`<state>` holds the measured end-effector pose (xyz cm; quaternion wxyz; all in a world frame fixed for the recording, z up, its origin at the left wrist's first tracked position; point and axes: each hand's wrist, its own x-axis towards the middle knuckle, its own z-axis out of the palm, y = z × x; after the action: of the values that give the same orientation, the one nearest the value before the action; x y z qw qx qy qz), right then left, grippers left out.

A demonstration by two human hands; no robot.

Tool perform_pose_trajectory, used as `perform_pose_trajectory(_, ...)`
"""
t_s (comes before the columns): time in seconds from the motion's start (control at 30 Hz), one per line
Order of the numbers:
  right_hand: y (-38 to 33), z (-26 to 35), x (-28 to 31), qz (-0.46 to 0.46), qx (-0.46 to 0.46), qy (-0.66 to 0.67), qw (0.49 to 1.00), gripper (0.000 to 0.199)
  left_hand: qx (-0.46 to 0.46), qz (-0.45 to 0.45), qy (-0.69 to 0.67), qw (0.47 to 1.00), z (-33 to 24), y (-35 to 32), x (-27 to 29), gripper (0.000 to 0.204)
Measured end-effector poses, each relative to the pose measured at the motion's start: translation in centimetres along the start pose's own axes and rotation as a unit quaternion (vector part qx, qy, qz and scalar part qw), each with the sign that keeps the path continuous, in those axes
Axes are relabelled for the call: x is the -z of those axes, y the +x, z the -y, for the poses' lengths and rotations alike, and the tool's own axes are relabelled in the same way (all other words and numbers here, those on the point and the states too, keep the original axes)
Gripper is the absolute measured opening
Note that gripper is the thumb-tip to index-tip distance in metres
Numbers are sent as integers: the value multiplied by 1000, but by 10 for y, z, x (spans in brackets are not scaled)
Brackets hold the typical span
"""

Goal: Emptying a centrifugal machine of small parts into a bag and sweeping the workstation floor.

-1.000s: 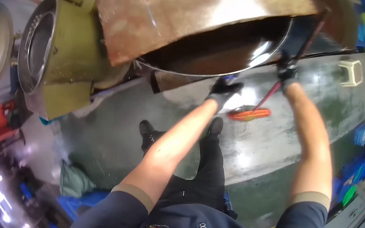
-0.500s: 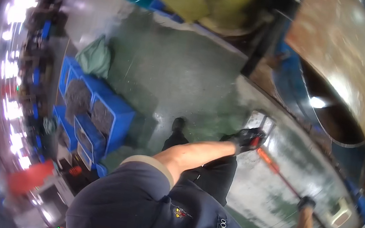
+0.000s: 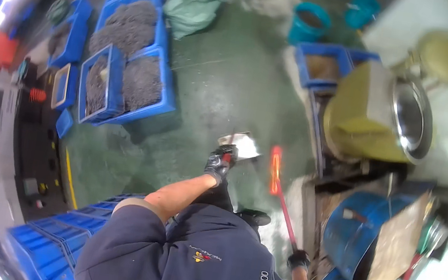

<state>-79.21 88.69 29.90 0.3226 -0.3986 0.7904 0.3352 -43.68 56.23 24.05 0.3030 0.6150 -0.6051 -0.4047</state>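
My left hand [image 3: 219, 163], in a black glove, is closed around the red grip of a shiny metal dustpan [image 3: 245, 146]. The pan is held over the green floor in front of my legs. Low on the right, my right hand [image 3: 299, 260], gloved too, grips a long red pole [image 3: 285, 217]. The pole slants up and away from me to a blurred orange end [image 3: 274, 168], to the right of the pan and apart from it. My fingers partly hide the pan's grip. What kind of tool the pole belongs to cannot be made out.
Blue bins [image 3: 166, 81] filled with grey material stand at left, beside a green sack [image 3: 192, 9]. Stacked blue crates [image 3: 53, 236] are near lower left. A yellow-green machine [image 3: 357, 111] and blue drums [image 3: 352, 234] line the right. A teal bucket [image 3: 307, 27] stands farther off.
My view has turned to the right, so the bins and machine appear elsewhere. The dustpan has come off the pale strip by the drums to over the green floor. Both hands keep their holds.
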Motion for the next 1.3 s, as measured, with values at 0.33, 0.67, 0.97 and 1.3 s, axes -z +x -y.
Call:
perform_pose_trajectory(0.33, 182, 230, 233, 286, 120, 504, 806, 21, 139, -275, 46, 950, 43, 66, 140, 28)
perform_pose_trajectory(0.67, 344, 637, 422, -90, 416, -39, 904, 50, 395, -310, -139, 854, 102, 54, 125, 28)
perform_pose_trajectory(0.97, 446, 697, 421, 86, 354, 96, 926, 36, 392, -461, -303, 736, 39, 142, 112, 24)
perform_pose_trajectory(1.3, 507, 270, 582, -67, 300, -319, 896, 45, 384, -390, -317, 774, 36, 224, 137, 32)
